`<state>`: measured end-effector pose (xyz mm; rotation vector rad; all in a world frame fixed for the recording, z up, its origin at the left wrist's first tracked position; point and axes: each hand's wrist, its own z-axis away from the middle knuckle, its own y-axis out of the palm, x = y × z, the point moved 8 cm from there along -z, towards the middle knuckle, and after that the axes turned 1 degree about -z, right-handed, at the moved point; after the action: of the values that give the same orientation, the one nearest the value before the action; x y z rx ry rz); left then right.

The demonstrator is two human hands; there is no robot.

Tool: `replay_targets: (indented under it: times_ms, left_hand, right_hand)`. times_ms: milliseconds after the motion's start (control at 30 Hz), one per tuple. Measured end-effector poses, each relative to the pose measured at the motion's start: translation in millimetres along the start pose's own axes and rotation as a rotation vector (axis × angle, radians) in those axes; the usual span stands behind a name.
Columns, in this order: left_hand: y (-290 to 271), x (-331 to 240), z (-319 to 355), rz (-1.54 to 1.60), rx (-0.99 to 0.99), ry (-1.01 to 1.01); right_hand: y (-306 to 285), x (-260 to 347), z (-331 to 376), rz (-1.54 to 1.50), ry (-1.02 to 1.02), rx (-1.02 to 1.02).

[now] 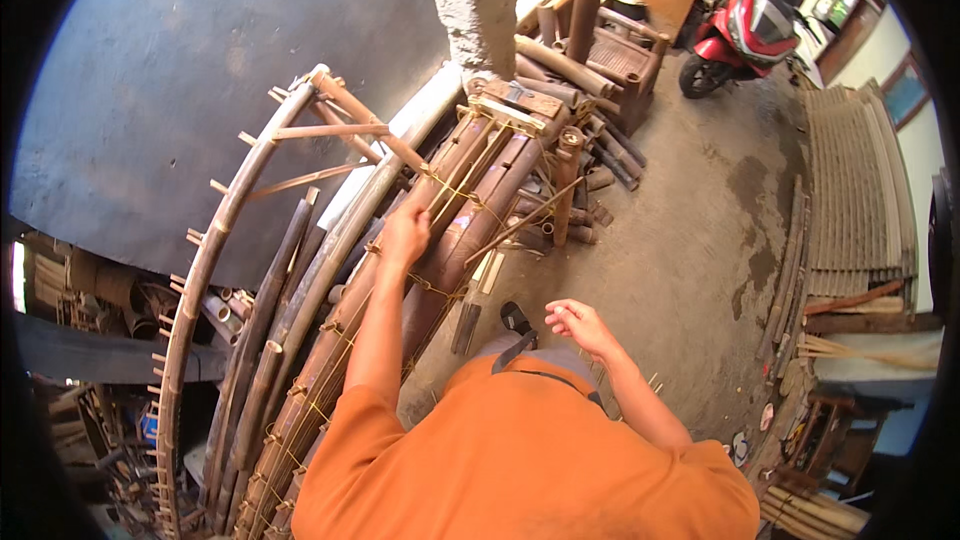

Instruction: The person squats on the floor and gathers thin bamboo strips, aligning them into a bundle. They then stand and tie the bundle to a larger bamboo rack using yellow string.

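Concrete floor point(700, 240): bamboo offcuts point(600, 185), bamboo frame point(330, 340), red scooter point(745, 30).

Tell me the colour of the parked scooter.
Red and white scooter, seen in the head view.

You look down from a single head-worn fisheye view, close above your own orange-clad shoulders point(520, 460). It faces forward and downward over the bamboo frame point(330, 340) at left, the concrete floor point(690, 260) at right, edges bending toward the dark rim.
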<state>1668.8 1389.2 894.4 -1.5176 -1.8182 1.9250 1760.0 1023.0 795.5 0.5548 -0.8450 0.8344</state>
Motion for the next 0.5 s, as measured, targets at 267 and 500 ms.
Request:
replay_targets:
  times_ms: [267, 500]
  left_hand:
    - [46, -14, -20, 0.035, 0.028, -0.125]
    - [72, -33, -25, -0.12, -0.203, -0.244]
  right_hand:
    - [55, 85, -122, 0.08, -0.055, 0.315]
    - [61, 160, -212, -1.12, -0.112, -0.23]
